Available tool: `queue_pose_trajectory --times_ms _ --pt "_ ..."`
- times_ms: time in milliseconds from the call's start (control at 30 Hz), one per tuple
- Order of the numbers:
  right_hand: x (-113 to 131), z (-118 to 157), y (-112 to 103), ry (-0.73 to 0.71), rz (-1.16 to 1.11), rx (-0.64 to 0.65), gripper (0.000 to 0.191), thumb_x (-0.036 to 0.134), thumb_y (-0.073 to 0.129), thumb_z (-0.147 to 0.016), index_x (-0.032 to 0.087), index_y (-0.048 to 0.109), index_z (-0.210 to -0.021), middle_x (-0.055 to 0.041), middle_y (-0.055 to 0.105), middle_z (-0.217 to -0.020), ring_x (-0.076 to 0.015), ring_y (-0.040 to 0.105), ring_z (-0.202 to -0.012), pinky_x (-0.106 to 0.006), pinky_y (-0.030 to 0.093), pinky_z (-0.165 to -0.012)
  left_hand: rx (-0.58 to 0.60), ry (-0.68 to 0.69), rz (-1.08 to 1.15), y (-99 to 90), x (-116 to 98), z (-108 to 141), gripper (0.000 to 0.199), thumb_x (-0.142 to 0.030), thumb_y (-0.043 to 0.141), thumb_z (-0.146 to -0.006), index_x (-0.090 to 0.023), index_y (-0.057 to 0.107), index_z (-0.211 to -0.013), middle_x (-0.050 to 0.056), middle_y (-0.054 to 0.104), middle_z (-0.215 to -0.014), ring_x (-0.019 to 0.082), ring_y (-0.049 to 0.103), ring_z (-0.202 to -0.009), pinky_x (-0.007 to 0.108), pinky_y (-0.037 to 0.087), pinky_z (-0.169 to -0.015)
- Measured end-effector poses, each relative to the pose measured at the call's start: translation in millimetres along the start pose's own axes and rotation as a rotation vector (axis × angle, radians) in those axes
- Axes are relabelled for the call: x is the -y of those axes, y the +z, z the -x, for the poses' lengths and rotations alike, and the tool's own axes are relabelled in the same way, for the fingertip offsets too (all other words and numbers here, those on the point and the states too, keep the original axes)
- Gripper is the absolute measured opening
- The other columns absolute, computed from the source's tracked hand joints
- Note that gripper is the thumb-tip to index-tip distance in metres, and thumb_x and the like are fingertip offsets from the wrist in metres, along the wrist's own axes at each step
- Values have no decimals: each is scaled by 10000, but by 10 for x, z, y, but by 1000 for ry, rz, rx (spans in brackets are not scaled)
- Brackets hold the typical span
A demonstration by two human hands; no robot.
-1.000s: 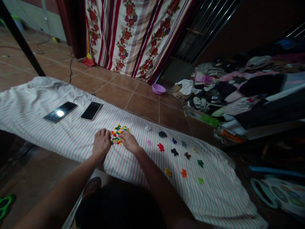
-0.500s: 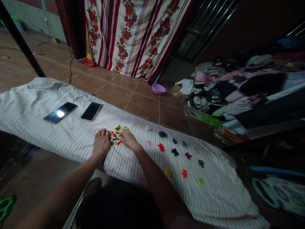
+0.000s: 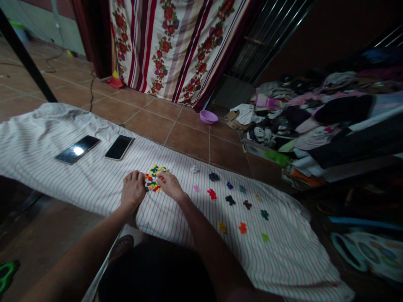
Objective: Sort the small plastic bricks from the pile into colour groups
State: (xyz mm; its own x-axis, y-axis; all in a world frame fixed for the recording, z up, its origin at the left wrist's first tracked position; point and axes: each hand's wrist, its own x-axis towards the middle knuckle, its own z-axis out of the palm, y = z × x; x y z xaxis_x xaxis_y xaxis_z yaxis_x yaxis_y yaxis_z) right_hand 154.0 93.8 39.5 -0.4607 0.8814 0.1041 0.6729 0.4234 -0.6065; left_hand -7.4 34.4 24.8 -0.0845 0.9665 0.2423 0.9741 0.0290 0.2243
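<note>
Red, yellow, green and white pieces lie piled on striped cloth. My right grip is at their right side; my left grip rests palm down just beside their left. I cannot tell whether either is apart or clamped.

Open cloth between phones and left fingers

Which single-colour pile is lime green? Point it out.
The lime-green pile, lowest in the picture, right of the orange pile. The other green one, the dark-green pile above it, is much deeper.
</note>
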Motion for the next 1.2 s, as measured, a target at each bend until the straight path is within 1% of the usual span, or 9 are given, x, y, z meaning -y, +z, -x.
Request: queue_pose_trajectory --times_ms 133,333,467,600,700,800,933,1067,1200 --pt "-55 12 12 52 -107 -70 187 172 537 -857 219 662 -989 -12 676 -899 -135 616 -807 -241 477 -761 -16 17 -10 10 13 3 237 -232 342 -909 -166 554 -992 124 558 -1060 278 470 -1027 407 385 -864" --pt "-285 76 -36 170 -220 -191 164 167 560 -787 225 623 -926 17 661 -831 -120 630 -754 -236 507 -722 -11 18 7 11 20 1 241 -230 340 -908 -170 552 -1008 121 553 -1077 274 467 -1042 403 388 -882" --pt "-461 129 -142 224 -215 -278 114 200 570 -764 220 601 -872 16 655 -784 -129 632 -730 -248 510 -716 -1 13 -2 11 16 -3 258 -235 328 -913 -165 554 -1015 128 550 -1084 277 463 -1047 405 390 -879" --pt "-658 167 -258 300 -211 -360 106 229 560 -754 221 592 -855 15 656 -755 -133 633 -706 -250 509 -698 1 13 -7 21 20 -2 263 -237 326 -919 -160 553 -1028 127 546 -1095 279 460 -1042 400 389 -870" --pt "-842 202 -358 389 -172 -426 102 236 556 -751 217 595 -843 11 663 -754 -138 638 -708 -246 503 -695 4 12 -18 27 22 -1 263 -239 326 -922 -159 552 -1031 125 545 -1106 278 462 -1041 396 387 -870" --pt "-1031 245 -472 498 -73 -484 116 241 562 -759 215 615 -858 1 678 -778 -149 648 -743 -242 489 -703 2 13 -27 30 20 -2 255 -239 334 -920 -157 553 -1023 125 550 -1107 275 466 -1035 398 385 -875" --pt "-1220 283 -613 618 84 -480 136 214 559 -776 206 650 -877 -21 699 -802 -160 653 -777 -235 469 -706 -12 15 -24 29 16 -3 251 -237 337 -919 -162 555 -1016 123 555 -1098 275 470 -1039 403 384 -880" --pt "-1319 277 -679 628 171 -427 170 163 542 -777 192 675 -880 -42 714 -824 -169 659 -799 -234 460 -729 -7 12 -17 27 15 -5 250 -243 335 -921 -165 555 -1010 120 559 -1083 273 472 -1040 404 385 -881" --pt "-1347 229 -675 642 224 -411 199 132 526 -790 186 686 -896 -53 725 -855 -167 663 -813 -229 455 -748 -7 12 -17 27 15 -9 253 -243 339 -920 -159 558 -1014 122 560 -1088 271 470 -1038 404 386 -885"
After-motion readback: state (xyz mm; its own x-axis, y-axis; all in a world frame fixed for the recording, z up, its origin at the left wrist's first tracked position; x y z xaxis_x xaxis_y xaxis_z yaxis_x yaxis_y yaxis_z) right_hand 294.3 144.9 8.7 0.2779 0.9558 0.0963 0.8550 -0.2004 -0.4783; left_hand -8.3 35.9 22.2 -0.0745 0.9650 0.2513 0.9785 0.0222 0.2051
